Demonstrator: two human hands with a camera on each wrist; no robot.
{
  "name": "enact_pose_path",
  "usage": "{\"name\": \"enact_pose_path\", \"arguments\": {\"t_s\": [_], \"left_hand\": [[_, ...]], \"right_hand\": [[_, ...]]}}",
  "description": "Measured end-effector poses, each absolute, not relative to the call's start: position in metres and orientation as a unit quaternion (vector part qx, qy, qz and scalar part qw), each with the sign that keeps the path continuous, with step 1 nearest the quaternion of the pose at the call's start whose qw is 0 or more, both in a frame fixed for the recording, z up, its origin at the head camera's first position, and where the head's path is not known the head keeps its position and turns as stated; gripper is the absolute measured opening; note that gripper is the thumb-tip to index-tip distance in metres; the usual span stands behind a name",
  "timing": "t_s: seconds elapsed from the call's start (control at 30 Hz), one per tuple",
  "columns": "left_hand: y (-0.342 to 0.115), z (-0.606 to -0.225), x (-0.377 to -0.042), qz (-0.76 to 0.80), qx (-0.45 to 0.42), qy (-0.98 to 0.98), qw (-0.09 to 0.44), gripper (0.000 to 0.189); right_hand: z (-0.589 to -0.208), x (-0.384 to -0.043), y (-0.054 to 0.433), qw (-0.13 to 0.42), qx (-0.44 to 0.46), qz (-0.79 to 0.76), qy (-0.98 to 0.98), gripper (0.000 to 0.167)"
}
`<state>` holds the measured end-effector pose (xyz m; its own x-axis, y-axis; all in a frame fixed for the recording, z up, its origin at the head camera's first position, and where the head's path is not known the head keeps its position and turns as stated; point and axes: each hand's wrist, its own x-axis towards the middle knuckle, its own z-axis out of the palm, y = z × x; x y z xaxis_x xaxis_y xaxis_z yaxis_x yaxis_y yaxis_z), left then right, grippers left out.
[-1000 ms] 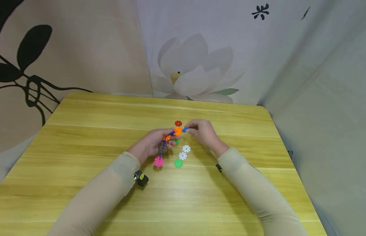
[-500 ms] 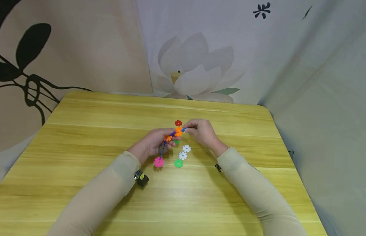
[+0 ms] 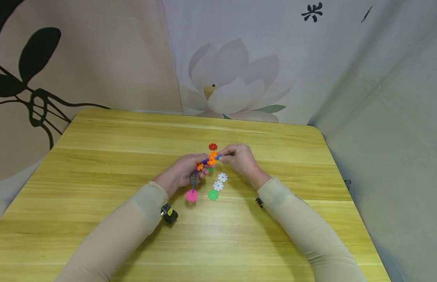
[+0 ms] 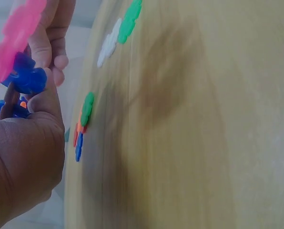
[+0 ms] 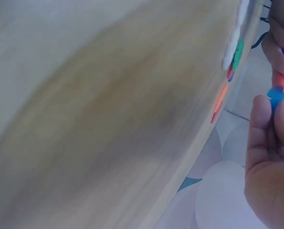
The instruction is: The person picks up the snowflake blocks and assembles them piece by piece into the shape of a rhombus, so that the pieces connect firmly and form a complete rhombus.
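Observation:
My left hand (image 3: 183,168) grips a chain of interlocking notched plastic discs, raised over the table. A pink disc (image 3: 192,196) hangs at its near end, linked to a blue disc (image 4: 25,78) that shows large in the left wrist view. Further along come a dark brown disc (image 3: 194,179) and orange discs (image 3: 212,158); the left fingers hide part of the chain. Between thumb and fingertips, my right hand (image 3: 242,159) pinches a lighter blue disc (image 5: 277,97). That disc meets the orange one at the chain's far end.
Loose discs lie on the wooden table (image 3: 127,133) around the hands: a red disc (image 3: 213,147) behind, two white discs (image 3: 218,185) and a green disc (image 3: 213,195) in front. Another green disc (image 3: 210,170) is partly hidden. A patterned cloth (image 3: 134,58) hangs behind the table.
The pinched blue disc and the chain's orange end have shifted and turned slightly, with the right hand moving a little left. The pink end has swung slightly right and nearer. Loose discs stay put.

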<state>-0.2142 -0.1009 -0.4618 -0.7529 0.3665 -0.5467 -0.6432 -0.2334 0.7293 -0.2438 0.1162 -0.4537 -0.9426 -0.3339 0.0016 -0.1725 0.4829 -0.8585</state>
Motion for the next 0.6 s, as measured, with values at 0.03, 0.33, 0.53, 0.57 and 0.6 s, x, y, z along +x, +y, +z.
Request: {"name": "enact_pose_path", "arguments": {"t_s": [0.03, 0.33, 0.53, 0.57, 0.6], "left_hand": [[-0.1, -0.462, -0.214, 0.775, -0.131, 0.525, 0.325, 0.036], [-0.099, -0.455, -0.212, 0.776, -0.125, 0.534, 0.312, 0.042], [-0.098, -0.456, -0.213, 0.767, -0.119, 0.547, 0.314, 0.042], [-0.098, -0.457, -0.213, 0.767, -0.114, 0.548, 0.314, 0.042], [-0.098, -0.458, -0.213, 0.769, -0.111, 0.545, 0.315, 0.042]], "right_hand": [[-0.454, -0.243, 0.116, 0.079, -0.149, -0.486, 0.857, 0.008], [-0.456, -0.233, 0.112, 0.005, -0.177, -0.507, 0.844, 0.006], [-0.454, -0.233, 0.112, 0.019, -0.189, -0.491, 0.85, 0.007], [-0.453, -0.233, 0.113, 0.025, -0.191, -0.483, 0.854, 0.008], [-0.452, -0.234, 0.113, 0.033, -0.193, -0.473, 0.859, 0.01]]}}
